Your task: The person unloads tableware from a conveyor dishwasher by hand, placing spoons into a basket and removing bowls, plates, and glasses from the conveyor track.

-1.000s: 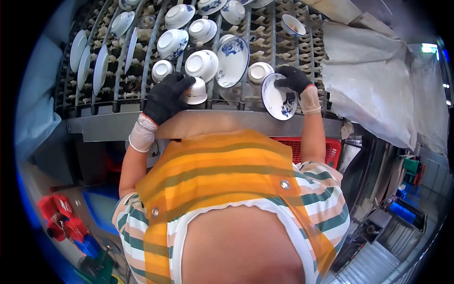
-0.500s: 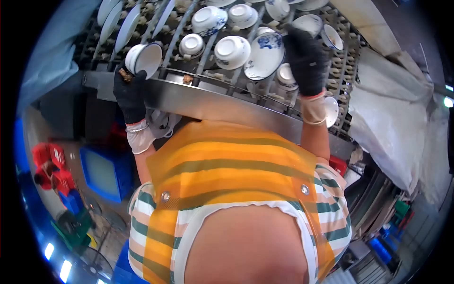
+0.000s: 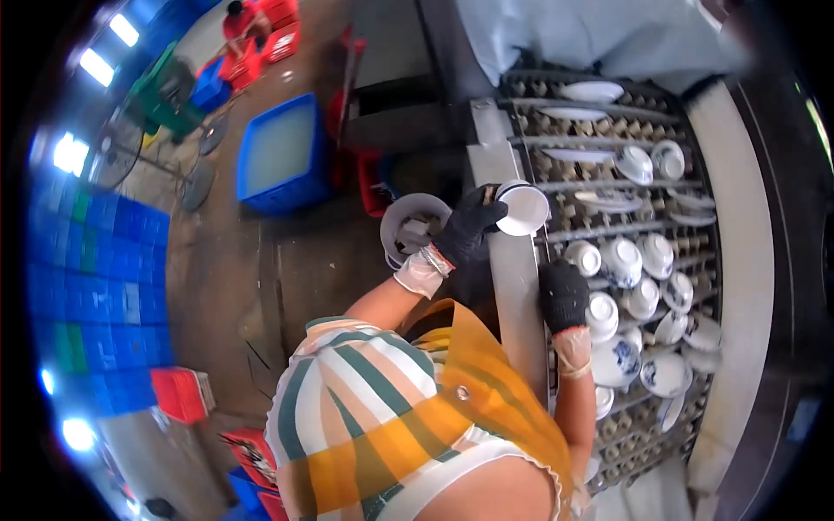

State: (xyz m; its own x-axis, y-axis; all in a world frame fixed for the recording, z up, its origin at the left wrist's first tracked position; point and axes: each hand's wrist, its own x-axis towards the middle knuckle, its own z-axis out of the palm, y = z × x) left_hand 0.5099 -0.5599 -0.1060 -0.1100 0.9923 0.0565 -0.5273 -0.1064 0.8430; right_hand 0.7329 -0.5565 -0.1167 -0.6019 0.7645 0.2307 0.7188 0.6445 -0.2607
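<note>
My left hand (image 3: pixel 469 230), in a black glove, is closed around the side of a white bowl (image 3: pixel 525 210), whose open mouth faces up. Something small and brownish shows at its fingers, too small to name. The bowl is above the metal edge (image 3: pixel 514 286) of a pegged rack. My right hand (image 3: pixel 565 293), also gloved in black, is over the near side of the rack beside an upside-down white bowl (image 3: pixel 601 317). Its fingertips are hidden, so whether it holds anything is unclear. Several blue-patterned bowls lie on the rack around a patterned dish (image 3: pixel 615 362).
Plates (image 3: pixel 578 156) stand on edge at the rack's far end. A pale bucket (image 3: pixel 393 227) with scraps stands beyond my left wrist. On the floor are a blue tub (image 3: pixel 280 152) and stacked blue crates (image 3: pixel 113 295). A person (image 3: pixel 244 24) is among red crates at the top left.
The view has swung left. My left hand still has the bowl, now over the rack's edge near the bucket. My right hand has come down beside the upturned bowls; the patterned dish it held earlier is released.
</note>
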